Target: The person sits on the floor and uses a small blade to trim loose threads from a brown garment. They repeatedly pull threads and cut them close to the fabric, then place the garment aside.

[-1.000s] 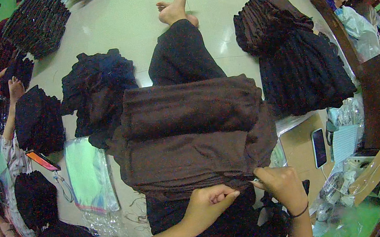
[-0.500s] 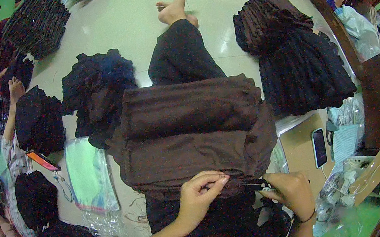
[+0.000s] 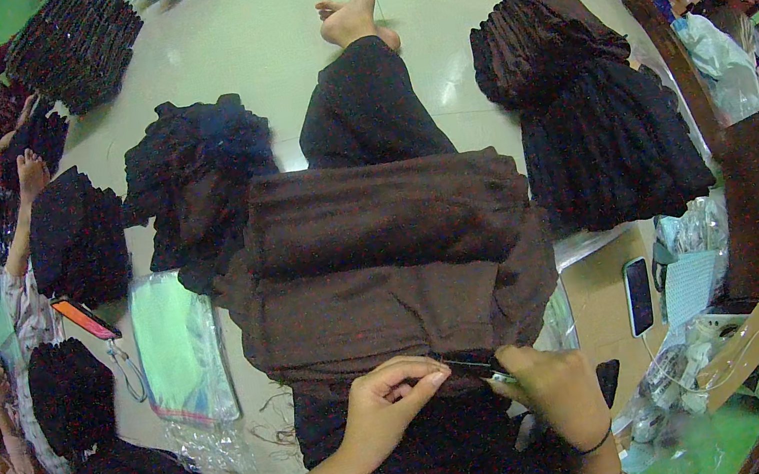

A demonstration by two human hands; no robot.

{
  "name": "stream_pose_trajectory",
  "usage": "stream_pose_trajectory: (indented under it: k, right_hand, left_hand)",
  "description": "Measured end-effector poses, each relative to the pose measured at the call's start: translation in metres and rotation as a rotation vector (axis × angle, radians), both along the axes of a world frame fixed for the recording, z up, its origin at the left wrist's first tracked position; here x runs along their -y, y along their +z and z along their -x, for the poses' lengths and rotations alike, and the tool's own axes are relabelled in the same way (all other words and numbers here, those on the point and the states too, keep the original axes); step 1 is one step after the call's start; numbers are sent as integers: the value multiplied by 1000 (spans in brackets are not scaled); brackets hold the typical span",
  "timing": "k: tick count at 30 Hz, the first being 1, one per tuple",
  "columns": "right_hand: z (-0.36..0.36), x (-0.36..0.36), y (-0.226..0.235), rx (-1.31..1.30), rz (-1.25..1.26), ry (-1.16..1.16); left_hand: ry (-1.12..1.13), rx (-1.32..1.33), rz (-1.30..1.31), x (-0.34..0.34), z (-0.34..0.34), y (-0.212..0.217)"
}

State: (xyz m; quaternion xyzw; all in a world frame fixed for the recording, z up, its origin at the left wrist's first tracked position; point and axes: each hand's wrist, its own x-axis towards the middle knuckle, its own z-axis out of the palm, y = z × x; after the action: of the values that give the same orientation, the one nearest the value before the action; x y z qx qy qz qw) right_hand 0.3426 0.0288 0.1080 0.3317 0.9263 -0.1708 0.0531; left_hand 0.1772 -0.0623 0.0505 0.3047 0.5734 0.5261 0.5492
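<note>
A stack of folded dark brown cloth (image 3: 381, 303) lies across my lap. At its near edge my left hand (image 3: 389, 408) is closed in a pinch, thumb against fingertips; whatever they grip is too small to make out. My right hand (image 3: 554, 389) is wrapped round slim scissors (image 3: 468, 364), whose thin metal blades point left at the left fingertips, close by the cloth's near edge. The scissors' handle is mostly hidden by the fingers. Black fabric covers my lap below both hands.
Piles of black garments (image 3: 613, 150) and brown garments (image 3: 548, 40) stand right; another dark heap (image 3: 201, 177) lies left. Clear plastic bags (image 3: 181, 348) and a phone (image 3: 84, 317) are left. A second phone (image 3: 639, 296) rests on cardboard near cables (image 3: 718, 370). Another person's arm (image 3: 8, 434) shows far left.
Both hands have shifted slightly left and down, off the cloth's near edge. The scissors' blades show more apart. At far left, the other person's hand has moved up.
</note>
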Motion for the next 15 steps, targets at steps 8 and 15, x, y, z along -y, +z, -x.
stream_pose_trajectory:
  k: [8,15]
  right_hand:
    - [8,-3,2,12,-17,20]
    - [12,-10,-2,20,-39,40]
  left_hand:
    - [-22,-2,-34,0,-1,-3]
    - [-10,36,-4,0,-1,-4]
